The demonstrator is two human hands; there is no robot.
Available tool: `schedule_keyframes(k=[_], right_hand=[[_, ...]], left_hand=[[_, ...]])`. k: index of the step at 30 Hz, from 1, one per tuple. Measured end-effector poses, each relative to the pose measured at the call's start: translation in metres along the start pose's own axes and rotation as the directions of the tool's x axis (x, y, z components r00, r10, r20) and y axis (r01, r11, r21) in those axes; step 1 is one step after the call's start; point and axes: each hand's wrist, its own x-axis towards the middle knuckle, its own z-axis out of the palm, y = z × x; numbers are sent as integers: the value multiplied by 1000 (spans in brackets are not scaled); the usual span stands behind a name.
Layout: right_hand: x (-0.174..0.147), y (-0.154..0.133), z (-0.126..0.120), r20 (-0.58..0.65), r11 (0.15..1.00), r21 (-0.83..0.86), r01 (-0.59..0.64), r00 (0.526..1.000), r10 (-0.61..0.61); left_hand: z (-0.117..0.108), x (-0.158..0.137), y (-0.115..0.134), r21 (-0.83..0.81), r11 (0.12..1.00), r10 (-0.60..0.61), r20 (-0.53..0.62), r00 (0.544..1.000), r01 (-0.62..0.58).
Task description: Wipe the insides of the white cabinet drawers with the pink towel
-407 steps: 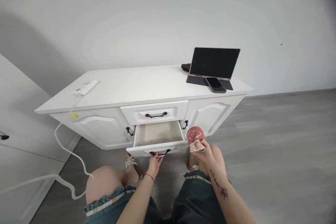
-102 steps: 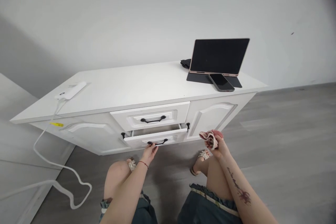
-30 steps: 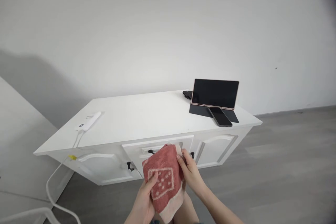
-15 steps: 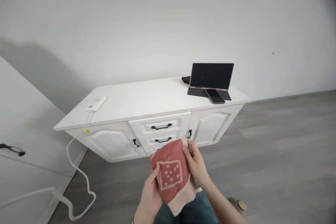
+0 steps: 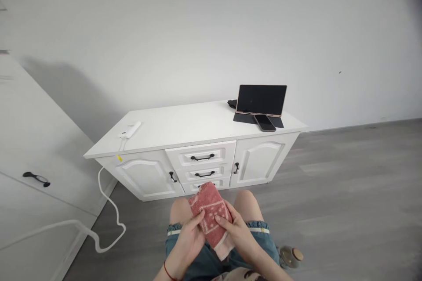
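A red towel (image 5: 211,204) with a pale square-and-dots pattern and a pale end band is held folded above my lap. My left hand (image 5: 190,239) grips its left edge, thumb on top and fingers underneath. From the right side, my right hand (image 5: 239,232) pinches it, the thumb lying across the dotted pattern. The fingers behind the cloth are hidden. Below the towel are my bare knees and blue shorts (image 5: 267,239).
A white cabinet (image 5: 184,123) with drawers stands ahead, bearing a propped tablet (image 5: 262,99), a phone (image 5: 264,123) and a white power strip (image 5: 130,130). Its cable (image 5: 114,204) hangs down at left. On the floor at right is a corked glass jar (image 5: 290,256).
The towel has become narrower and more folded. My right hand has moved down from its upper corner to its right side. The view has shifted, bringing my knees into sight.
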Motion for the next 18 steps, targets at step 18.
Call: schedule_keyframes(k=[18], right_hand=[[-13,-50,-38,275,768,-598,227,959,-70]], left_hand=[[15,-12,34,858,219,487,317,814,-465]])
